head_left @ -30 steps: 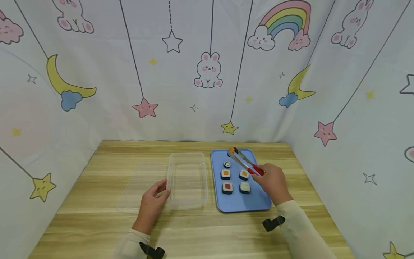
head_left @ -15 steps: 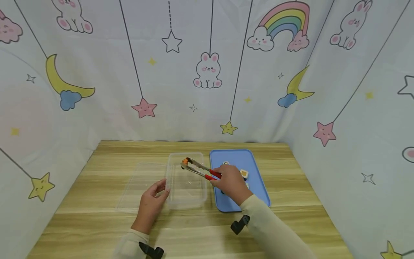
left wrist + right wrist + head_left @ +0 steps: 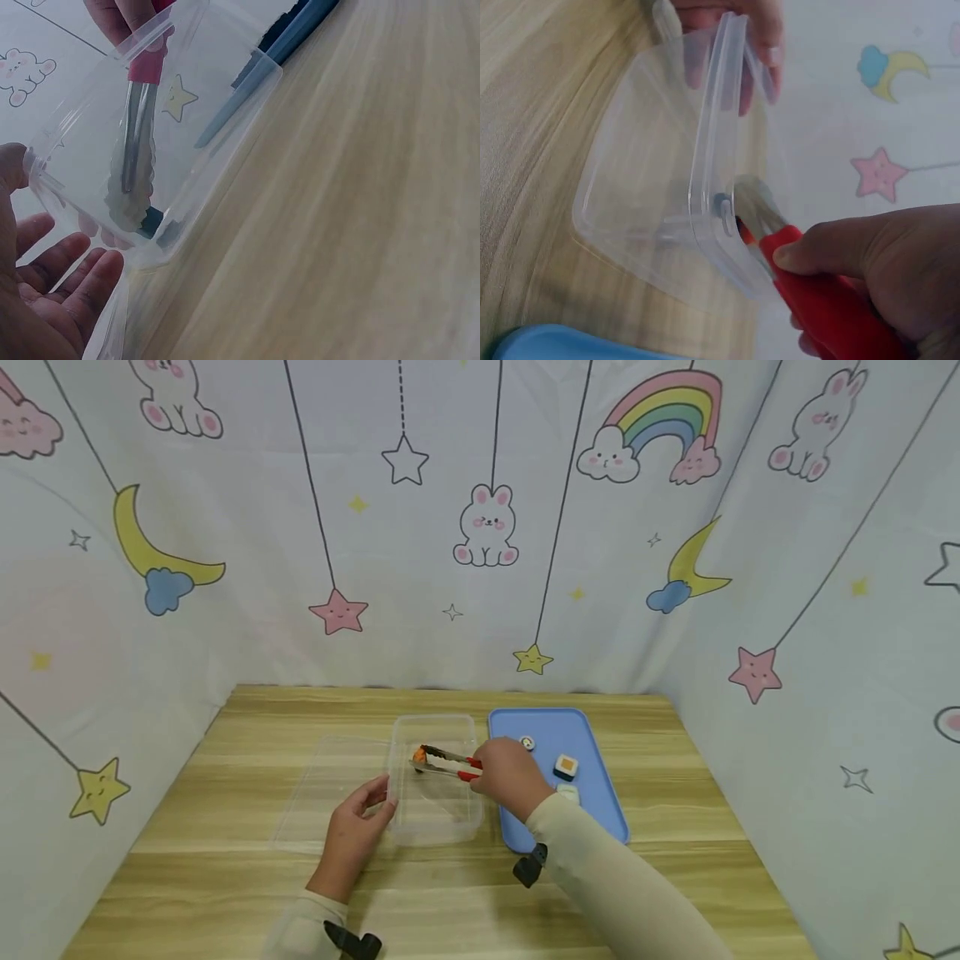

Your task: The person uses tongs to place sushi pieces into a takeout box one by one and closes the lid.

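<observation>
My right hand (image 3: 513,777) grips red-handled metal tongs (image 3: 450,762), whose tips pinch an orange-topped sushi piece (image 3: 420,758) with a dark wrap. The piece is inside a clear plastic box (image 3: 438,837), near its left wall; I cannot tell whether it touches the bottom. In the left wrist view the tongs (image 3: 137,142) reach down into the box, with a dark bit at their tips. My left hand (image 3: 356,831) touches the box's left side, its fingers relaxed along the outside. Right of the box lies a blue tray (image 3: 543,727), partly hidden by my right hand and sleeve.
On the tray a small round sushi roll (image 3: 527,743), an orange-centred square piece (image 3: 566,767) and a pale piece (image 3: 567,793) show. A flat clear lid (image 3: 315,802) lies left of the box on the wooden table (image 3: 225,877). A patterned curtain (image 3: 420,643) surrounds the table.
My right hand has moved left from above the tray, carrying the sushi piece in the tongs over the box and then lower into it. The left hand has stayed in place.
</observation>
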Demonstrator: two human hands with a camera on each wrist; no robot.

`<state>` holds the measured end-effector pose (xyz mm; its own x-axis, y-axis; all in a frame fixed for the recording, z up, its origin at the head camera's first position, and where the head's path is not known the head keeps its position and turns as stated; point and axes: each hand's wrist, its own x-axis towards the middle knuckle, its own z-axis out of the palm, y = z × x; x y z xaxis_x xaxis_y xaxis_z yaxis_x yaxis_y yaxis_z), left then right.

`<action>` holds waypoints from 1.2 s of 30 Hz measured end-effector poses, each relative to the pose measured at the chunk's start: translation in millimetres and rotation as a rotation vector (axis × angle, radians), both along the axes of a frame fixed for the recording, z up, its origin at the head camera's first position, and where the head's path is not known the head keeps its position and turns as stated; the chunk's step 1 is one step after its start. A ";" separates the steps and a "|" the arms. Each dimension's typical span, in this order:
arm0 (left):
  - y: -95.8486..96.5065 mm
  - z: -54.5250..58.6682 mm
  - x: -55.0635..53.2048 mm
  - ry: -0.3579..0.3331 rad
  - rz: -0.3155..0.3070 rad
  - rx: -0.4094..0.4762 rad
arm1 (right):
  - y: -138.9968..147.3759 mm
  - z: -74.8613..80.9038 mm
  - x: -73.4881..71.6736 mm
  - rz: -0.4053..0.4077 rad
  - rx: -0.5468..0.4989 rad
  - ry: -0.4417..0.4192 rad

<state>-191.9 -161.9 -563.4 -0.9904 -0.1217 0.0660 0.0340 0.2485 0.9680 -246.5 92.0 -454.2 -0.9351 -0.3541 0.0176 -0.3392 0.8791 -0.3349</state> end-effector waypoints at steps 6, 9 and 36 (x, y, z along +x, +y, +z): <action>-1.6 -3.5 0.8 0.015 0.004 0.001 | -3.6 -1.1 -2.2 0.007 0.008 0.000; -0.8 -4.9 1.9 0.007 0.003 -0.011 | 3.1 -0.6 -1.7 -0.003 -0.004 0.010; 4.1 -0.8 4.6 0.000 0.021 -0.017 | 159.7 -22.5 -0.4 -0.397 -0.120 -0.026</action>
